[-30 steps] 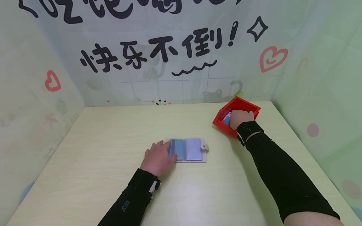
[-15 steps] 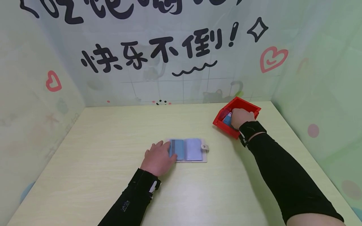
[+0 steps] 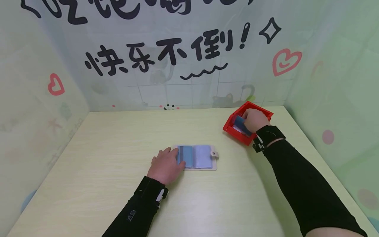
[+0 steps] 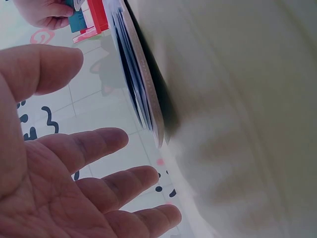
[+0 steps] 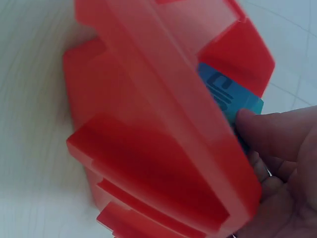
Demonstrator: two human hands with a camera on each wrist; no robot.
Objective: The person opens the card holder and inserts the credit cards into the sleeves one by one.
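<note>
On the table lies an opened card holder with clear sleeves, a blue card in its left sleeve and a snap strap on its right side. My left hand rests at its left edge, fingers relaxed and spread. The left wrist view shows the card holder edge-on, above the fingers. My right hand reaches into a red plastic bin and pinches a blue card. In the right wrist view, the thumb presses on this card, which bears dark lettering; the bin wall hides part of it.
The red bin stands near the back right corner of the pale wooden table. More cards or sleeves lie inside it. Printed cloth walls border the table at the back and both sides.
My right hand has drawn slightly up and right inside the bin, and more of the blue card shows beneath its fingers. The left hand and the card holder have stayed still.
</note>
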